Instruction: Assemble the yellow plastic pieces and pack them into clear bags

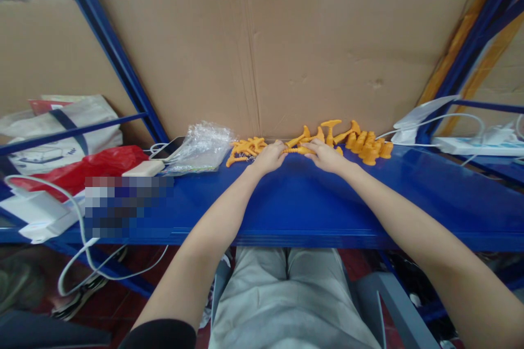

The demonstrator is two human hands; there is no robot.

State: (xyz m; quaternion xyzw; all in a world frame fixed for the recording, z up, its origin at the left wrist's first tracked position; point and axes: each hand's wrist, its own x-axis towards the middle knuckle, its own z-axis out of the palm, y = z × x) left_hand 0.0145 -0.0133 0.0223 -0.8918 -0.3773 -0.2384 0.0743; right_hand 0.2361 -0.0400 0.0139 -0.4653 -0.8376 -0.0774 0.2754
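Both my hands rest at the far edge of a blue shelf (286,202). My left hand (269,158) and my right hand (326,156) are closed on the two ends of one orange plastic threaded piece (298,150) that lies between them. To the left lies a heap of small orange plastic parts (244,150). Beyond and to the right of my right hand are T-shaped orange parts (331,128) and a cluster of stubby orange pieces (368,147).
A cardboard sheet (286,49) forms the back wall. A crumpled clear plastic bag (202,147), a phone (170,147), a red bag (98,166) and white chargers with cables (36,212) lie at left. A white power strip (478,145) and cable are at right.
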